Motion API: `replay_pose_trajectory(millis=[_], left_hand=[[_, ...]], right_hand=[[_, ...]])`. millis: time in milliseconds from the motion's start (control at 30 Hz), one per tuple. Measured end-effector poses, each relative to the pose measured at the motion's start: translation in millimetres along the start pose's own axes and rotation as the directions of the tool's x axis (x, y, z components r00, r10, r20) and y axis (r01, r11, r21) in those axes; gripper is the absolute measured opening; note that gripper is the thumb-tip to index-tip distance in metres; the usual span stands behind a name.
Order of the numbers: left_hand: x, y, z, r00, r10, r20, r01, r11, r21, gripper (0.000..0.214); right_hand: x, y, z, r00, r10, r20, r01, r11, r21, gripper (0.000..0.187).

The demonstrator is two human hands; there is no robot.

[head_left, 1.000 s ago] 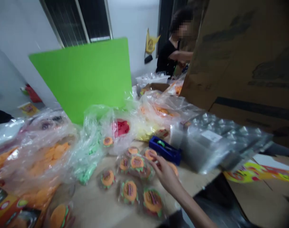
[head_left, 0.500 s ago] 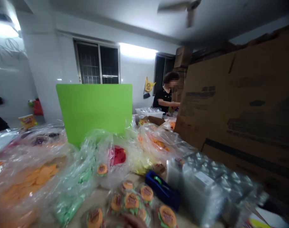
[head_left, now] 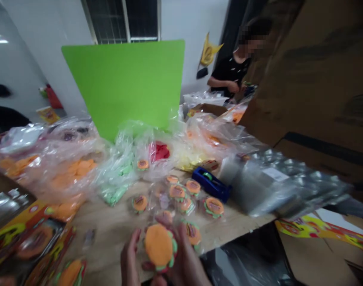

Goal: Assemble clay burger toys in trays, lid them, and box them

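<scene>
Low in the middle of the view, both my hands hold a round burger-shaped toy (head_left: 159,246) with an orange top and a green frill, wrapped in clear plastic. My left hand (head_left: 129,262) cups its left side with fingers up. My right hand (head_left: 184,264) grips it from the right and below. Just beyond, several more wrapped burger toys (head_left: 181,194) lie scattered on the wooden table (head_left: 109,226).
Clear bags of orange (head_left: 74,171), green (head_left: 115,186) and red pieces crowd the back. A blue tape dispenser (head_left: 211,183), a stack of clear trays (head_left: 273,182), a green board (head_left: 124,83) and big cardboard boxes (head_left: 318,79) stand around. Another person (head_left: 231,67) works at the far end.
A second ago only my right hand reached to the toys on the table. The view swung up, then down; now both hands hold one burger toy close to me.
</scene>
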State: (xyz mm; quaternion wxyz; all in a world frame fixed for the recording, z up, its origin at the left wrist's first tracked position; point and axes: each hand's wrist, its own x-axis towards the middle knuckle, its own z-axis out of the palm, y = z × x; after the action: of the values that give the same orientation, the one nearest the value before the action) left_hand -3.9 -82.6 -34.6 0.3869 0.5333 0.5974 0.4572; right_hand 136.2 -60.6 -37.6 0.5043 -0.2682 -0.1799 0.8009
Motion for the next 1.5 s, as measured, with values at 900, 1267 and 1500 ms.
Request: replay_pose_trajectory(millis=[900, 1267, 1500], left_hand=[[10, 65, 5.7, 0.814, 0.485, 0.319, -0.564, 0.792, 0.234, 0.064], [-3, 54, 16.1, 0.76, 0.626, 0.176, -0.646, 0.694, 0.318, 0.041], [-6, 55, 11.1, 0.679, 0.682, 0.272, -0.729, 0.584, 0.357, 0.042]], right_hand=[[-26, -49, 19, 0.99, 0.135, 0.042, -0.142, 0.958, 0.25, 0.031], [-27, -51, 19, 0.971, 0.192, 0.143, -0.234, 0.89, 0.391, 0.049], [-28, -52, 20, 0.974, 0.189, 0.122, -0.223, 0.893, 0.391, 0.045]])
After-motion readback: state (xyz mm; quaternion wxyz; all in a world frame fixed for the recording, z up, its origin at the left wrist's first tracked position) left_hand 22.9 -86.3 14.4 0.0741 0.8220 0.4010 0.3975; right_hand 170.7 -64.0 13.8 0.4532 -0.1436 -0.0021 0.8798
